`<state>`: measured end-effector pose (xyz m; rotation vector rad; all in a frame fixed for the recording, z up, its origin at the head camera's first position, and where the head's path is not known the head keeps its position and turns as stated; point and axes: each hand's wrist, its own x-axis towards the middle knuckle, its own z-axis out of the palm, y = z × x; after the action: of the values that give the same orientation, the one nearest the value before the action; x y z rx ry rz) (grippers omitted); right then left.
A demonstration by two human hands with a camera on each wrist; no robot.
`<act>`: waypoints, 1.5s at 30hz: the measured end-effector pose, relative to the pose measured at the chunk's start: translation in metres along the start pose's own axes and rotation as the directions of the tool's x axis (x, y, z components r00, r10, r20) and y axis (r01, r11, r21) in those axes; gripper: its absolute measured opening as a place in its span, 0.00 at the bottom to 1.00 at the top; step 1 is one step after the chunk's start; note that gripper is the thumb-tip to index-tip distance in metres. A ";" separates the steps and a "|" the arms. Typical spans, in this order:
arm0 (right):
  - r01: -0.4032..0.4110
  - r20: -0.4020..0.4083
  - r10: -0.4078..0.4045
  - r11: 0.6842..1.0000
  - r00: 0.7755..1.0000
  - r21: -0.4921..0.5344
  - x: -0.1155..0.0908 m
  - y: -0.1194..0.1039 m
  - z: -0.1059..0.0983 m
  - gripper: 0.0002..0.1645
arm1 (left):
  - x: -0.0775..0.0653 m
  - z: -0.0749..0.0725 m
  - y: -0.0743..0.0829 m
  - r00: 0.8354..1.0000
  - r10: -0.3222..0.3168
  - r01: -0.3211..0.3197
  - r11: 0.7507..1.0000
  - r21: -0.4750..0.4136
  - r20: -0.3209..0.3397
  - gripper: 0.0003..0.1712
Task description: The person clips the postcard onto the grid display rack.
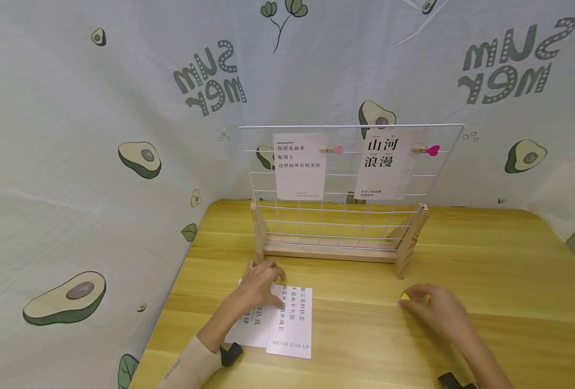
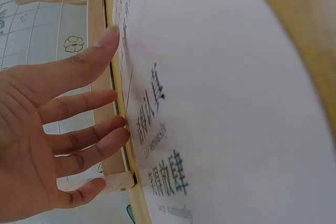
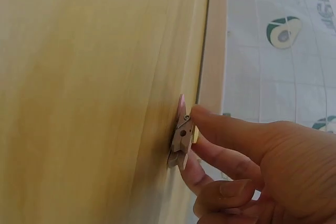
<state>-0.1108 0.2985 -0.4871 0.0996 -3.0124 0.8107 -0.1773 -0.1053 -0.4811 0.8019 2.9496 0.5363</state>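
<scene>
At seven o'clock from the rack [image 1: 330, 253], our left grip [image 1: 258, 284], fingers apart, is over two flat cards [image 1: 297, 329], while at five our right grip [image 1: 433, 307] pinches a wooden clip [image 3: 182, 135] mid-body, presumably leaving both ends free

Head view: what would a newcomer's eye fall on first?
First, the white grid at the back of the table, with hung cards under pink-heart clips. Then the flat cards before its left end, with the left grip over them. At right, the right grip pinches a wooden clip.
</scene>
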 end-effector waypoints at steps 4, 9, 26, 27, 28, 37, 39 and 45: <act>-0.022 0.005 0.022 1.000 1.000 0.007 0.000 0.000 0.001 0.21 | -0.002 0.000 0.001 0.999 0.018 -0.019 1.000 0.019 0.041 0.38; -0.052 0.026 0.052 0.998 0.998 0.025 0.000 0.000 0.001 0.21 | -0.003 0.002 0.003 0.997 0.025 -0.026 1.000 0.003 0.070 0.37; -0.064 -0.008 0.064 0.997 0.998 0.050 -0.002 -0.007 -0.003 0.21 | -0.001 0.002 0.004 0.988 0.035 -0.036 0.999 0.005 0.148 0.41; -0.059 -0.019 0.060 0.997 0.998 0.052 -0.002 -0.007 -0.003 0.20 | 0.000 0.002 0.004 0.988 0.032 -0.033 0.999 0.002 0.148 0.40; -0.048 -0.032 0.050 0.998 0.998 0.050 -0.002 -0.007 -0.003 0.20 | 0.000 0.002 0.003 0.989 0.029 -0.029 1.000 -0.001 0.148 0.40; 0.071 -0.238 -0.057 0.996 0.970 0.050 -0.003 -0.006 0.006 0.12 | 0.003 -0.001 -0.003 0.988 0.045 -0.025 0.991 -0.134 0.149 0.31; 0.095 -0.283 -0.077 0.994 0.956 0.052 -0.003 -0.005 0.008 0.11 | 0.004 -0.004 -0.005 0.989 0.056 -0.027 0.980 -0.199 0.138 0.30; 0.140 -0.368 -0.108 0.988 0.923 0.060 -0.001 -0.004 0.009 0.09 | 0.012 -0.012 -0.013 0.994 0.072 -0.037 0.928 -0.369 0.081 0.23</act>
<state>-0.1097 0.2905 -0.4932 0.1248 -2.5958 0.8393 -0.1950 -0.1136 -0.4735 0.8374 2.6258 0.9884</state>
